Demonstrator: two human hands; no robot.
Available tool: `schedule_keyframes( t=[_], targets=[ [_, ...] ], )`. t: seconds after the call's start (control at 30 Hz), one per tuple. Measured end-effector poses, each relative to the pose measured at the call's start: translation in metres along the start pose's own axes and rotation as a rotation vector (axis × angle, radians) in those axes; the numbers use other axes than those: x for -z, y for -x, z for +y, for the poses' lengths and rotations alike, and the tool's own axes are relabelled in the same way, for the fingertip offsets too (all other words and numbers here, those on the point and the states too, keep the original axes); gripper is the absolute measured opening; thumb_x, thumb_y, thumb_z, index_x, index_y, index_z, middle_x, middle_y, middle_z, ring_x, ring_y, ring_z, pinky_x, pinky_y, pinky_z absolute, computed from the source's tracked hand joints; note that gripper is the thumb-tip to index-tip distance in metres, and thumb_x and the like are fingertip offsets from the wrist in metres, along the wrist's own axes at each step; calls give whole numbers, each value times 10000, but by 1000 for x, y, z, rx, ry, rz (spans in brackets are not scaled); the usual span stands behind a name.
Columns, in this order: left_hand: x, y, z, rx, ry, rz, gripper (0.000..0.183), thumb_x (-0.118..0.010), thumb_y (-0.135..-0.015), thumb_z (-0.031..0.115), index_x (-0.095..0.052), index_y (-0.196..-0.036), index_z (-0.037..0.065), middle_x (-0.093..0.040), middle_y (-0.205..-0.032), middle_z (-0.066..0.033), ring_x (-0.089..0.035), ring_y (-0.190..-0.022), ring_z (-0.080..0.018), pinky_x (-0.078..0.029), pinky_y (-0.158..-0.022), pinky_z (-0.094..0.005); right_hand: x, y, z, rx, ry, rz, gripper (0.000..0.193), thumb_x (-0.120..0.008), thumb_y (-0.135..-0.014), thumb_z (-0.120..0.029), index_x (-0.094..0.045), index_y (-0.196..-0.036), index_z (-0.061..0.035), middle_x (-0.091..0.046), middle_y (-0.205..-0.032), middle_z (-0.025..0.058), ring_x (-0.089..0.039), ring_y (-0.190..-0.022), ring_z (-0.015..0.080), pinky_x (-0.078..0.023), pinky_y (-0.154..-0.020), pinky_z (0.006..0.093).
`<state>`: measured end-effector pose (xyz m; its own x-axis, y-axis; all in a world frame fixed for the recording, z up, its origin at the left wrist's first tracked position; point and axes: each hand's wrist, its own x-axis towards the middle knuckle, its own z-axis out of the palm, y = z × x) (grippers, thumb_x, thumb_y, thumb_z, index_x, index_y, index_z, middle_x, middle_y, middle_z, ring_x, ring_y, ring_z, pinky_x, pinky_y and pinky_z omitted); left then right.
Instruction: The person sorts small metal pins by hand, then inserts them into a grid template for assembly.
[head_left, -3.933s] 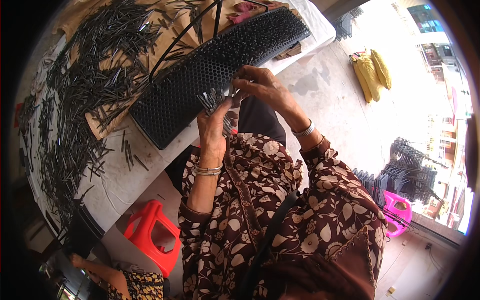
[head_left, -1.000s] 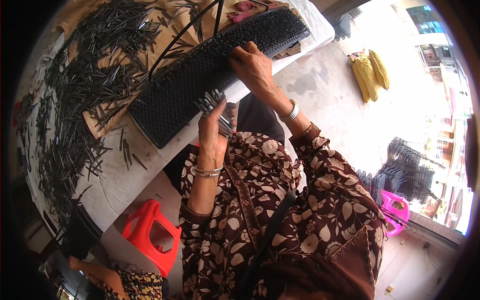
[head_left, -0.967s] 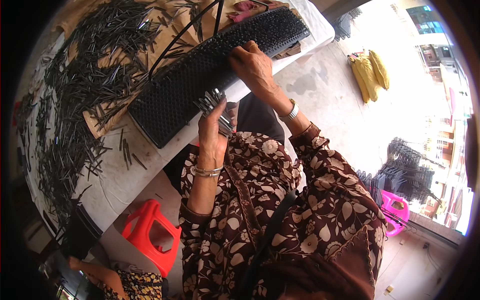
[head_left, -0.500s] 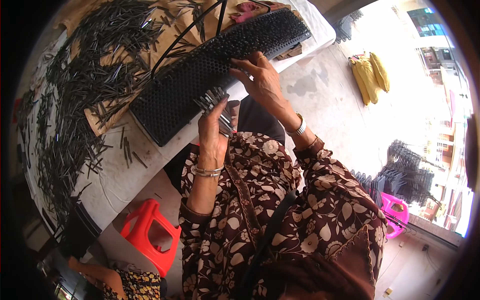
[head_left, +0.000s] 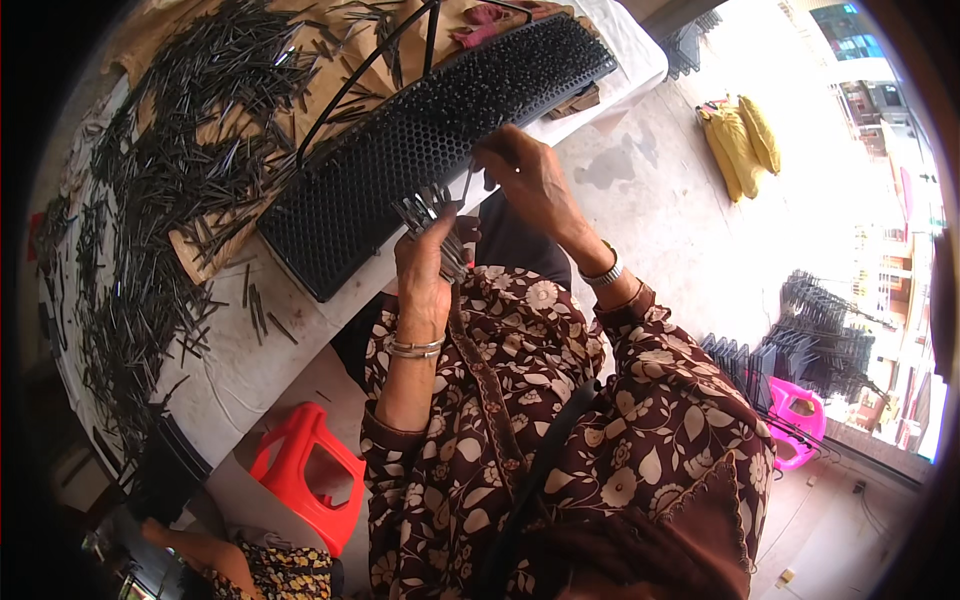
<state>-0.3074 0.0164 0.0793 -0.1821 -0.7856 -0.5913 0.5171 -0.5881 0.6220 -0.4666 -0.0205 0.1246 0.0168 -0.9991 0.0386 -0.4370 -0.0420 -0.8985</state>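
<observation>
My left hand (head_left: pixel 424 268) is closed round a bundle of thin dark metal-like strips (head_left: pixel 428 206), whose ends fan out above the thumb. Just right of the bundle, my right hand (head_left: pixel 537 188) pinches a single thin strip (head_left: pixel 467 183) between thumb and fingers. Behind both hands, a long black tray full of round holes (head_left: pixel 335 215) lies slanted across the table edge. Its far right part is crowded with strip ends standing in the holes, while the holes in the left part look bare. A black wire frame (head_left: pixel 362 75) rises over its back side.
Loose dark strips (head_left: pixel 190 160) lie heaped over the cloth-covered table (head_left: pixel 235 375) at the left. A red stool (head_left: pixel 312 475) stands below the table. Yellow sacks (head_left: pixel 738 150), black racks (head_left: pixel 825 335) and a pink stool (head_left: pixel 797 425) are at the right. Another person's arm (head_left: pixel 205 555) shows at lower left.
My right hand has drawn back from the tray toward the bundle and now pinches one strip. My left hand stays almost in place with the bundle.
</observation>
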Motion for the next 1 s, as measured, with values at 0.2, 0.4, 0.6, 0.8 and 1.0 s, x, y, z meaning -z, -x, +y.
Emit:
schedule_keyframes(
  t=[0.2, 0.4, 0.6, 0.8, 1.0],
  targets=[
    [-7, 2, 0, -20, 67, -14, 209, -694, -862, 176, -655, -1002, 25, -686, -792, -100, -598, -595, -113, -466, -482, -240, -4, -23, 20, 245, 209, 347, 100, -599, -865, -50, -569, -945, 2, -636, -782, 174, -648, -709, 319, -501, -615, 370],
    [-9, 2, 0, -33, 84, -83, 197, -696, -858, 196, -644, -962, 37, -700, -795, -100, -601, -582, -88, -468, -492, -214, -12, -40, 35, 375, 246, 380, 107, -621, -839, -36, -569, -930, -13, -624, -788, 183, -634, -711, 354, -495, -607, 396],
    [-7, 1, 0, -47, 104, -55, 205, -706, -847, 168, -641, -988, 35, -701, -816, -112, -621, -614, -94, -464, -489, -211, -10, -39, 29, 363, 283, 312, 95, -628, -835, -56, -578, -911, -30, -612, -767, 179, -620, -688, 356, -484, -584, 410],
    [-6, 0, -2, -27, 125, -78, 207, -713, -839, 145, -640, -995, 31, -703, -829, -125, -634, -643, -101, -466, -488, -208, -11, -38, 34, 455, 482, 329, 94, -666, -797, -127, -638, -881, -96, -566, -803, 138, -600, -705, 323, -479, -595, 410],
    [-10, 3, 2, -8, 117, -71, 243, -711, -836, 135, -632, -1035, 19, -707, -864, -144, -650, -671, -123, -457, -485, -210, -6, -39, 35, 407, 669, 231, 107, -665, -803, -189, -688, -900, -147, -539, -878, 120, -592, -744, 306, -475, -627, 415]
  ],
)
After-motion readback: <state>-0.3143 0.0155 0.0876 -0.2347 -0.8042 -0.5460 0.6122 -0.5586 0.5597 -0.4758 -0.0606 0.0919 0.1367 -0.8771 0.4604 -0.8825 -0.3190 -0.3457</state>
